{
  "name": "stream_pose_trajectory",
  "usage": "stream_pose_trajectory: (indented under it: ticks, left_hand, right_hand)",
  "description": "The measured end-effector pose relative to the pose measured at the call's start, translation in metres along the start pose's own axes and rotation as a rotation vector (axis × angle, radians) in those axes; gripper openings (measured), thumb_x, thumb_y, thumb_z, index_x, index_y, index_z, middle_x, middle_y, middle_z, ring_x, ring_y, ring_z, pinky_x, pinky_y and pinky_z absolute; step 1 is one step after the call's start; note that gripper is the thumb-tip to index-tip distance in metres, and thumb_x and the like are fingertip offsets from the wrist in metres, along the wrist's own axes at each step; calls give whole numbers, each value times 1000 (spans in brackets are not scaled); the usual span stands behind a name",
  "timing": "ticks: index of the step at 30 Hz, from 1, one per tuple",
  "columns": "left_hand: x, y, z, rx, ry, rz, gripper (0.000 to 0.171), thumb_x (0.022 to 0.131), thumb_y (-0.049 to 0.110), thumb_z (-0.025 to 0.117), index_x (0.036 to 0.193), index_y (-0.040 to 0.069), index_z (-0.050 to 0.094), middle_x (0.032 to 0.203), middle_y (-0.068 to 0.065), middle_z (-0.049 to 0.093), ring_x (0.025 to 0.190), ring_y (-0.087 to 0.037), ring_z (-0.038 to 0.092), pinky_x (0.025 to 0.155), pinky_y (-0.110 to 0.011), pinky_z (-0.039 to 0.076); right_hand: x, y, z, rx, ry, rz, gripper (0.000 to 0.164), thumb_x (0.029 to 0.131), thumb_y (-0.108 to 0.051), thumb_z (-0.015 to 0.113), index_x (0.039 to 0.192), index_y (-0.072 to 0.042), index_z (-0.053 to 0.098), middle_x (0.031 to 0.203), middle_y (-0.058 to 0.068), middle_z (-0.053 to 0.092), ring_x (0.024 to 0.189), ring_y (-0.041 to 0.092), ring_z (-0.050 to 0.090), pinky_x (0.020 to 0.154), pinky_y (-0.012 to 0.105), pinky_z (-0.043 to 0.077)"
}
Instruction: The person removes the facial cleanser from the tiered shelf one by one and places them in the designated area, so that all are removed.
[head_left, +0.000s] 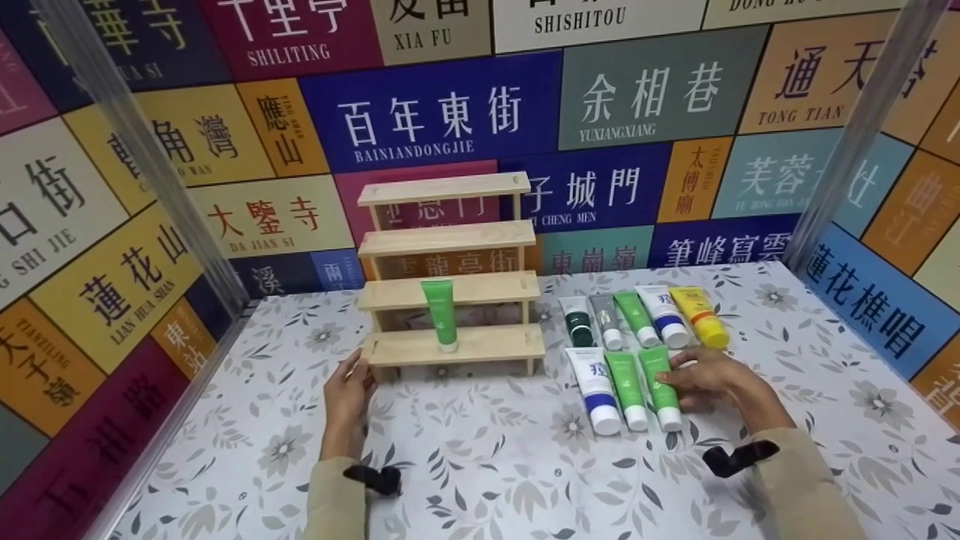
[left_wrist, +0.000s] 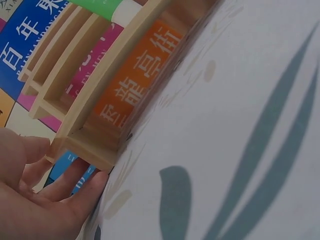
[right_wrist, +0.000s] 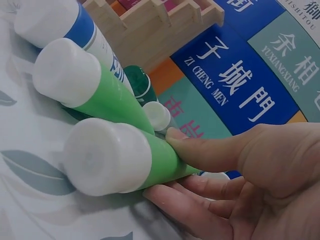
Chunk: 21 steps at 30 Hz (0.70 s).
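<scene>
My right hand [head_left: 712,379] pinches the rightmost green tube [head_left: 661,390] of the front row, thumb on its upper face and fingers along its side. In the right wrist view its white cap [right_wrist: 107,156] points toward the camera. Just left of it lie another green tube [head_left: 626,390] and a white-and-blue tube [head_left: 596,390]. My left hand [head_left: 349,397] grips the left end of the lowest step of a wooden tiered rack [head_left: 487,346]. In the left wrist view, the fingers reach round the step's end [left_wrist: 90,145]. One green tube [head_left: 441,315] stands upright, cap down, on that step.
Behind the front row lies a back row with a dark green-and-white tube [head_left: 579,322], a grey tube [head_left: 606,321], a green tube [head_left: 637,319], a white-and-blue tube [head_left: 661,315] and a yellow tube [head_left: 699,316]. A sign-covered wall [head_left: 427,112] rises behind the leaf-patterned table [head_left: 480,465].
</scene>
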<state>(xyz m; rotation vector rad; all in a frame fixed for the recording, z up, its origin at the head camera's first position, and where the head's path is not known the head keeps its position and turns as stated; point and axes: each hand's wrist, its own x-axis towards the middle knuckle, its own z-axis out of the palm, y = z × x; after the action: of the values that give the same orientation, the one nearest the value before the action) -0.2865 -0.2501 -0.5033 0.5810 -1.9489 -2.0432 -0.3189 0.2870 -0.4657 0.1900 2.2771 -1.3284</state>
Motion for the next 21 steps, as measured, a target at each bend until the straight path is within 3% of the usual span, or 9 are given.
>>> stream_pose_trajectory:
  ticks: [9,13,17,21]
  left_hand:
    - [0,-4,1,17,31,25,45,107,23,47,149,7,46,140,-30,56,128,-40,58,110,-46,50]
    - [1,-5,1,23,49,36,44,106,23,49,147,6,49,137,-30,58,124,-38,61,103,-39,55]
    - [2,-5,2,-11,63,-5,42,105,22,52,145,8,52,135,-27,61,119,-32,64,95,-30,58]
    - [3,-3,3,-48,53,-42,42,105,22,52,146,10,52,137,-25,60,121,-28,63,101,-32,55]
  right_hand:
    - [-1,-3,1,-61,48,20,78,88,-34,78,142,6,38,93,7,69,68,11,64,62,23,57]
    - [0,-2,0,-63,78,15,77,87,-32,79,141,7,41,94,9,69,68,12,65,63,25,59]
    - [0,-4,1,-66,102,17,72,86,-30,80,138,5,45,91,8,68,66,13,65,63,26,59]
    - [-4,-8,-2,-82,121,5,68,86,-29,80,136,6,48,91,8,69,67,15,66,63,28,60]
